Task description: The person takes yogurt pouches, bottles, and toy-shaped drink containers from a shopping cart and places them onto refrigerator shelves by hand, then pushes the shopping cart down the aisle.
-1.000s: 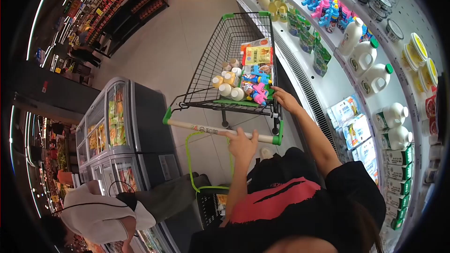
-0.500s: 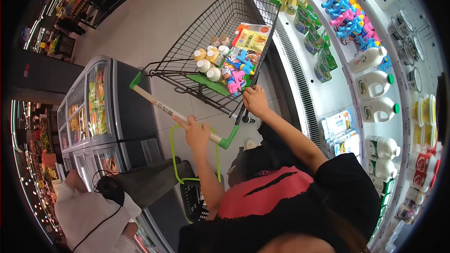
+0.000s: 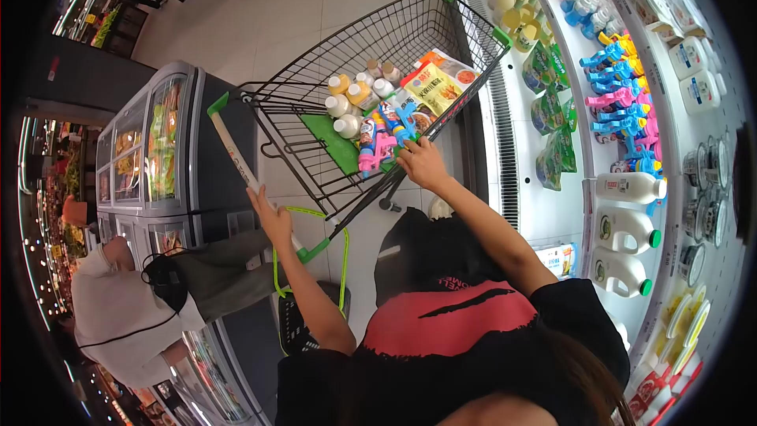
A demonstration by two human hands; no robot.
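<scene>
A black wire shopping cart [image 3: 315,55] with green corners stands in front of me, turned at an angle. My left hand [image 3: 272,219] is wrapped round its pale handle bar [image 3: 236,154]. My right hand [image 3: 422,164] is closed on the cart's near side rim, beside the blue and pink toy-topped bottles [image 3: 377,140]. In the cart lie several white-capped bottles [image 3: 347,104], a yellow food packet [image 3: 432,90] and an orange-and-white packet [image 3: 461,71].
Refrigerated shelves [image 3: 579,221] with milk jugs [image 3: 623,229], green pouches [image 3: 544,114] and tubs run along the right. Freezer cabinets [image 3: 225,110] stand at left. A person in a white top [image 3: 134,315] is at lower left, near a black basket [image 3: 296,323] with a bright green handle.
The cart has swung, its front going right and its handle tilting steeper at left. Both hands have moved with it. The shelves have shifted in view, and the person in white appears further left.
</scene>
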